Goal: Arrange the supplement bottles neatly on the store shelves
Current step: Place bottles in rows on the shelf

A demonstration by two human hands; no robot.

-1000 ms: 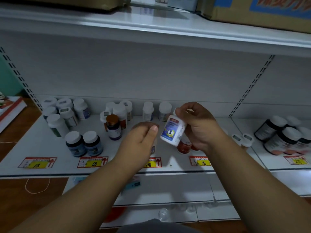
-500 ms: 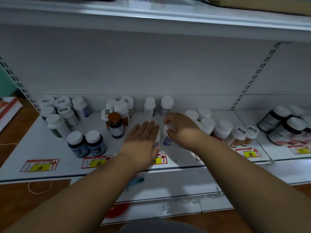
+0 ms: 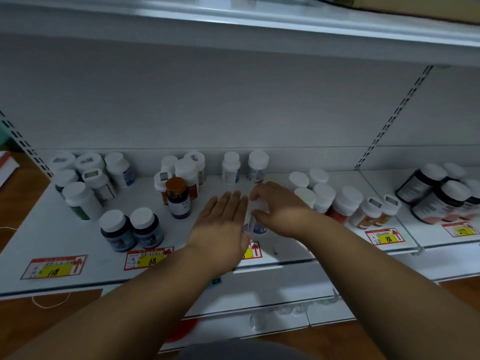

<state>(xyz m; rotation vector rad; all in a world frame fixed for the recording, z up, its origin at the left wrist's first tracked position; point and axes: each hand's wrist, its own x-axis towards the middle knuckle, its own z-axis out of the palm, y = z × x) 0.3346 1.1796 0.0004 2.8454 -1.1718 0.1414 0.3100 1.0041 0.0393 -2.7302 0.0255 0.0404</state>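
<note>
A small white bottle with a blue label stands upright on the white shelf, near its front edge. My right hand curls over its cap and right side and grips it. My left hand lies flat with fingers straight, pressed against another white bottle that is mostly hidden behind it. Two white bottles stand at the back wall just beyond my hands.
On the left are white-capped bottles, two dark blue jars and a copper-capped bottle. A cluster of white bottles crowds the right, with dark jars further right. Price tags line the front edge.
My right hand brought the blue-labelled bottle down from mid-air and stood it on the shelf. My left hand opened flat beside it. The view tilted slightly down.
</note>
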